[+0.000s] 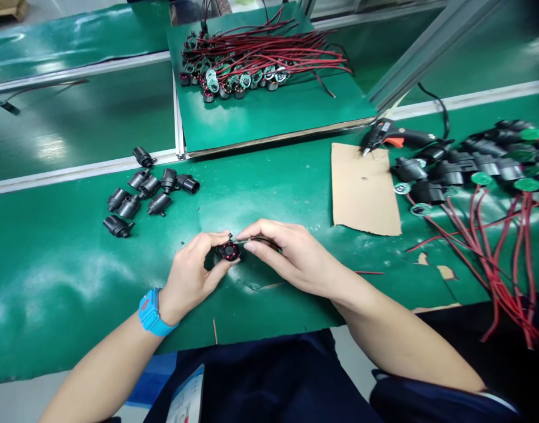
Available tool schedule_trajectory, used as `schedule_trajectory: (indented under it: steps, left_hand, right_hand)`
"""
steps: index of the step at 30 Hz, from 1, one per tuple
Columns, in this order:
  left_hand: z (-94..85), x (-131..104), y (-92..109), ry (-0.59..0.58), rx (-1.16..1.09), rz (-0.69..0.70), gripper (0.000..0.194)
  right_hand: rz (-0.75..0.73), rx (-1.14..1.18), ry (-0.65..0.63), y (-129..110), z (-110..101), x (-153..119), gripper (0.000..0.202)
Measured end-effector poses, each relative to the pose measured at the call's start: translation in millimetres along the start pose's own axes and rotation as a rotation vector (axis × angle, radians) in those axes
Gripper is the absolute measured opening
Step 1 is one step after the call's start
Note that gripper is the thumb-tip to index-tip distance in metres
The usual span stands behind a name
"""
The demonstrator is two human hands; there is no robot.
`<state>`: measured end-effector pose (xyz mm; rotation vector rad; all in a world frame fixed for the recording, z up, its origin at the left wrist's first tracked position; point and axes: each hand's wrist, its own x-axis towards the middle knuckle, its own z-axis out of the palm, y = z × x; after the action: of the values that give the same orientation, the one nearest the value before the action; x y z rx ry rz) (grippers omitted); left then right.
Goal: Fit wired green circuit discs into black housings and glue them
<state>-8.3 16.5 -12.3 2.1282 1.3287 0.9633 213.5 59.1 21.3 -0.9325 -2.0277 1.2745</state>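
Note:
Near the middle of the green table, my left hand (194,267) grips a small round black part (230,251) between thumb and fingers, its open face with a ring of reddish spots turned up. From the right, my right hand (291,252) pinches a thin dark item (263,239) between thumb and forefinger; its tip is at the upper edge of the round part. Whether this item is a wire or a tool I cannot tell. Several black plastic housings (129,207) lie on the table to the upper left of my hands.
A raised green shelf (269,126) at the back carries a heap of red-wired parts (260,64). On the right are a piece of cardboard (364,191), a glue gun (397,136) and black housings with red wires (494,247). A metal post slants at the upper right.

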Motion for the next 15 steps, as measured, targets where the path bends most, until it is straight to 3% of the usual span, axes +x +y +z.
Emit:
schedule_trajectory:
  steps: [7,15]
  left_hand:
    - [-0.3,-3.5,2.8,0.057,0.075,0.150,0.029]
    - [-3.5,-7.1,11.4,-0.005,0.194,0.232,0.026]
  right_hand:
    - [0.189,0.426,-0.020,5.0,16.9,4.1,0.028]
    - [0.175,0.343,-0.005,6.7,23.9,4.7,0.028]
